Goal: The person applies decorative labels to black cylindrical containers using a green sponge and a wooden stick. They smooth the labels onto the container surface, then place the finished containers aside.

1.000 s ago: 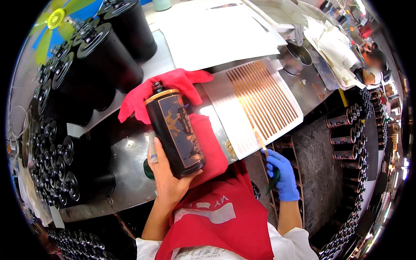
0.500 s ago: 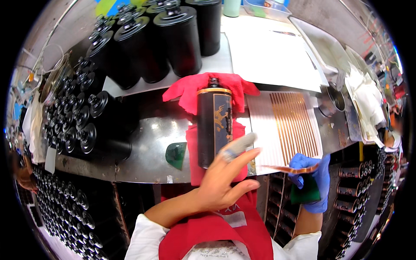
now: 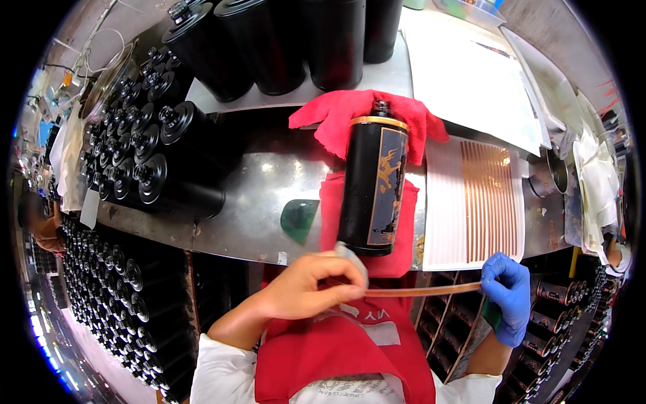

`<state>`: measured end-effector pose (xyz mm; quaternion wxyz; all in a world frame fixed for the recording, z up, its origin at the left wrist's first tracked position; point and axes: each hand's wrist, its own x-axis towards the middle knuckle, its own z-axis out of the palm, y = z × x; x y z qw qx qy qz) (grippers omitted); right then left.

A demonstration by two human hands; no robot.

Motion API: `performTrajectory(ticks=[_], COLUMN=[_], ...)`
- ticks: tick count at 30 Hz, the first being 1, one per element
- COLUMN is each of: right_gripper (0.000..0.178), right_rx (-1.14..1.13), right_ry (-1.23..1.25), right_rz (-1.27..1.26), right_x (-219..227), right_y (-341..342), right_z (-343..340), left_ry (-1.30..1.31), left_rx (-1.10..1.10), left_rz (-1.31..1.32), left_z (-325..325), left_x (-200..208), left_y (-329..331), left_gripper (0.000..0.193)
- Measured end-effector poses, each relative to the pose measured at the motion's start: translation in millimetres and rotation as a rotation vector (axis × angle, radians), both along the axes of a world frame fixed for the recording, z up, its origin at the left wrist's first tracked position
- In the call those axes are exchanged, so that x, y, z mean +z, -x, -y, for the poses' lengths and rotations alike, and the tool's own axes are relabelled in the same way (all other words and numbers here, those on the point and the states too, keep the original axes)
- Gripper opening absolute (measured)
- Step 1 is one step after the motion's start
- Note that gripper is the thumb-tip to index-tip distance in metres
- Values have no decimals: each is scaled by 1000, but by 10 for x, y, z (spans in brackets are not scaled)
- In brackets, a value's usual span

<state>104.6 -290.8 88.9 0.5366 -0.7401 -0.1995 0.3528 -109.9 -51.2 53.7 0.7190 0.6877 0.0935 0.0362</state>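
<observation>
A thin copper-coloured strip (image 3: 424,291) is stretched level between my hands, in front of the table's near edge. Its left end is pinched by my left hand (image 3: 303,286), which wears pale finger covers. My right hand (image 3: 506,296), in a blue glove, grips the other end and also keeps a green scraper (image 3: 492,314) against its palm. Just beyond my left hand lies a black bottle (image 3: 360,185) with a gold band and a dark decorated label, its neck pointing away. Red cloth (image 3: 331,205) is under it. To its right is a white sheet (image 3: 444,202) bearing several copper strips.
Another green scraper (image 3: 299,221) lies left of the cloth on the metal table (image 3: 259,182). Black bottles (image 3: 182,185) crowd the left side, and larger ones (image 3: 269,47) stand at the back. White paper (image 3: 464,81) covers the far right, near a metal cup (image 3: 548,174).
My left hand has moved down from the bottle and taken the strip's free end. The strip, formerly held only by my right hand, is now pulled straight. The view has shifted.
</observation>
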Motion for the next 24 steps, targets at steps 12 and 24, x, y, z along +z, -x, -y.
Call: performTrajectory(ticks=[12,24], right_gripper=[8,10], right_rx=[-134,-136], right_ry=[126,158], right_rz=[-109,-131], right_x=[-495,-682], right_y=[-186,-264], right_z=[10,28], left_ry=[-66,-121], left_rx=[413,469], left_rz=[-125,-170], left_z=[-2,-4], left_x=[-257,-311], left_y=[-2,-52], left_gripper=[6,12])
